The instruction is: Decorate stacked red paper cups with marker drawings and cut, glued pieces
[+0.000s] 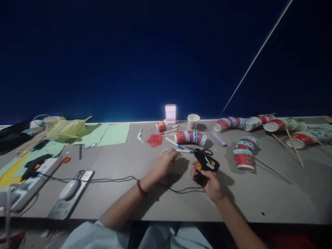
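Note:
My right hand is wrapped round the handle of a black glue gun with an orange trigger. The gun's front end points up and left, towards my left hand. My left hand is closed in a pinch over the table. A thin white curved edge shows beside its fingers; what it holds is too small to make out. Between the left hand and the gun lies a white marker with a teal end. Scissors lie just behind the gun, and a stack of patterned paper cups lies beyond.
A black cable crosses the table from the power strip, over a phone with a white mouse. More cup stacks with wooden sticks lie right. Red paper, a white cup and green sheets sit behind.

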Demonstrator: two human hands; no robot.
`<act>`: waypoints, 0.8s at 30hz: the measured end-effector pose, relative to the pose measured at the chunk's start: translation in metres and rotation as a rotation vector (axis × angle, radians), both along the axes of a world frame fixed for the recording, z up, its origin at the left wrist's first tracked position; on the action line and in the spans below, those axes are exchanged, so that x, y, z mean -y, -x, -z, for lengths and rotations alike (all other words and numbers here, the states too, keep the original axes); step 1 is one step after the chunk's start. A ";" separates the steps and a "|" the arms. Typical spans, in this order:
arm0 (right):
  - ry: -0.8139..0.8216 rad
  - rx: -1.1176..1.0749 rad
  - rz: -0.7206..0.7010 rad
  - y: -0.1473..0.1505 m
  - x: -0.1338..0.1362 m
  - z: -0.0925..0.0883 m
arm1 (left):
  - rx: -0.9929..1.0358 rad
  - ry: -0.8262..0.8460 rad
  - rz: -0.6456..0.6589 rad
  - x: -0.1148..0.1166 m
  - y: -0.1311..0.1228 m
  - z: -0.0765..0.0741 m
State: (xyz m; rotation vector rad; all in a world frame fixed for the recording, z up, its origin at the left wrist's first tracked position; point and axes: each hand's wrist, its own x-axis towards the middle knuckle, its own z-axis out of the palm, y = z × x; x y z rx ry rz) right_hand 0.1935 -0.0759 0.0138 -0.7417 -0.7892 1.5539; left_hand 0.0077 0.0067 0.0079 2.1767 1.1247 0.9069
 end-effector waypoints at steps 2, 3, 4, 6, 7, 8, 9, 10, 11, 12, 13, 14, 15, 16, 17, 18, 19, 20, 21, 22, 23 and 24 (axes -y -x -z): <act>-0.038 0.019 -0.027 0.001 -0.006 -0.006 | 0.271 0.225 -0.051 -0.001 0.003 0.001; -0.057 0.030 -0.042 0.003 -0.010 -0.009 | 0.399 0.346 -0.063 -0.001 0.005 0.002; -0.073 0.042 -0.060 0.004 -0.014 -0.012 | 0.519 0.459 -0.073 -0.002 0.006 0.003; -0.093 0.071 -0.094 0.009 -0.021 -0.016 | 0.716 0.629 -0.079 -0.002 0.009 0.006; -0.101 0.086 -0.104 0.011 -0.025 -0.017 | 0.790 0.690 -0.078 -0.003 0.010 0.007; -0.110 0.101 -0.111 0.014 -0.027 -0.017 | 0.855 0.741 -0.079 -0.002 0.012 0.007; -0.121 0.114 -0.115 0.016 -0.030 -0.016 | 0.909 0.787 -0.076 -0.002 0.013 0.007; -0.133 0.125 -0.120 0.018 -0.032 -0.014 | 0.952 0.827 -0.073 -0.002 0.014 0.007; -0.142 0.136 -0.126 0.020 -0.033 -0.011 | 0.982 0.858 -0.068 -0.002 0.015 0.006; -0.147 0.151 -0.127 0.022 -0.033 -0.008 | 1.000 0.879 -0.065 -0.002 0.016 0.005; -0.145 0.174 -0.124 0.023 -0.033 -0.004 | 1.009 0.891 -0.066 -0.002 0.016 0.005; -0.138 0.212 -0.115 0.024 -0.032 -0.001 | 1.018 0.897 -0.073 -0.002 0.016 0.004; -0.128 0.262 -0.101 0.024 -0.031 0.002 | 1.027 0.900 -0.082 -0.002 0.017 0.004; -0.118 0.322 -0.081 0.024 -0.030 0.004 | 1.039 0.900 -0.095 -0.002 0.017 0.004; -0.110 0.385 -0.058 0.024 -0.029 0.006 | 1.051 0.900 -0.104 -0.002 0.017 0.003; -0.103 0.444 -0.033 0.024 -0.028 0.007 | 1.063 0.899 -0.111 -0.002 0.016 0.002; -0.103 0.496 -0.010 0.024 -0.027 0.009 | 1.075 0.895 -0.116 -0.002 0.016 0.001; -0.115 0.535 0.014 0.023 -0.026 0.010 | 1.083 0.891 -0.118 -0.001 0.016 0.000; -0.139 0.567 0.039 0.023 -0.026 0.011 | 1.085 0.890 -0.116 -0.001 0.016 -0.001; -0.173 0.601 0.061 0.022 -0.026 0.013 | 1.085 0.889 -0.117 -0.001 0.016 -0.002; -0.212 0.637 0.079 0.022 -0.026 0.014 | 1.084 0.888 -0.119 0.000 0.017 -0.002; -0.248 0.678 0.095 0.021 -0.027 0.015 | 1.082 0.888 -0.122 0.000 0.017 -0.003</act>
